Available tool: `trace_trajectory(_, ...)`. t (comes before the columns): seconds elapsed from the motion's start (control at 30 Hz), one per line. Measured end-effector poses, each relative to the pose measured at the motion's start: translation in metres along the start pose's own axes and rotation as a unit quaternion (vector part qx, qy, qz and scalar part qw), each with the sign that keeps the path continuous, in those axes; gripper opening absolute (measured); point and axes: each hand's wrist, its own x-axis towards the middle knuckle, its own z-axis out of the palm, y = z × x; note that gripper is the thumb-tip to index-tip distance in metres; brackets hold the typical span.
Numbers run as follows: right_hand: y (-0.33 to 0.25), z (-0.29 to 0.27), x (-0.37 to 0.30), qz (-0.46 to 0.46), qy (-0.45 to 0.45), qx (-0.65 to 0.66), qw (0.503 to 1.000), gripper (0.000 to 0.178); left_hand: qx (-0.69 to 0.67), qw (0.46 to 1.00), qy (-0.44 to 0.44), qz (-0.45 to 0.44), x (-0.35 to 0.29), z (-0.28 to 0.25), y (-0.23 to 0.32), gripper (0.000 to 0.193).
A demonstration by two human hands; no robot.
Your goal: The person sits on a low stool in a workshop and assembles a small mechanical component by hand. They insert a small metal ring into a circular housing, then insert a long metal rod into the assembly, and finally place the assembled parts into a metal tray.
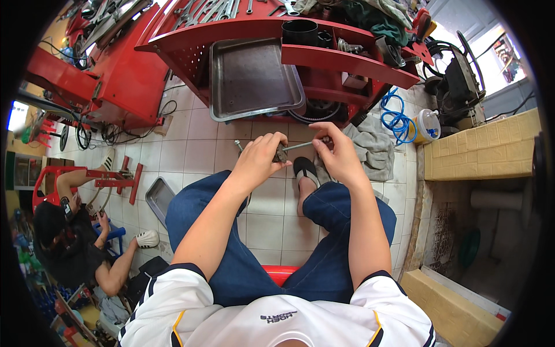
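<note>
Above the tiled floor, my left hand [261,159] is closed around a small, dark, greasy metal part [281,154]. A thin bolt-like end [238,145] pokes out on the far left side of that hand; whether it belongs to the same part is hidden by the fingers. From the part a slim metal rod [299,146] runs right to my right hand [338,151], which pinches its end between thumb and fingers. Both hands hang between my knees, just beyond them, level with each other.
Ahead stands a red tool cart [347,61] with wrenches [211,10] on top and a metal tray [254,81] in front. A grey cloth [370,147] and blue hose [399,118] lie right. Another person [69,248] sits at left near a floor tray [160,199].
</note>
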Motion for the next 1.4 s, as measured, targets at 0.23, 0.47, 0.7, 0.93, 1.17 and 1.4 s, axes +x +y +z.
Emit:
trace_trajectory(0.23, -0.011, 0.012, 0.000, 0.054, 0.026, -0.121, 0.991, 0.039, 0.020, 1.000, 0.006, 0.017, -0.001, 0.003, 0.002, 0.048)
trace_trajectory(0.47, -0.004, 0.004, 0.001, -0.055, 0.033, 0.018, 0.998, 0.063, 0.011, 1.000, 0.028, 0.008, 0.000, 0.004, 0.000, 0.049)
trace_trajectory(0.7, 0.006, 0.057, 0.000, 0.088, 0.144, 0.389, 0.906, 0.070, -0.012, 0.997, 0.065, -0.027, 0.002, 0.011, 0.014, 0.047)
trace_trajectory(0.93, -0.019, 0.061, -0.004, 0.075, 0.137, 0.370, 0.916, 0.068, -0.090, 0.993, 0.056, -0.051, -0.001, 0.015, 0.014, 0.049)
trace_trajectory(1.17, -0.004, 0.073, -0.001, 0.043, 0.181, 0.350, 0.918, 0.076, -0.124, 0.988, 0.022, -0.095, -0.002, 0.007, 0.024, 0.050)
trace_trajectory(1.4, -0.018, 0.069, -0.007, 0.092, 0.161, 0.382, 0.906, 0.074, -0.129, 0.988, 0.048, -0.073, -0.002, 0.017, 0.012, 0.049)
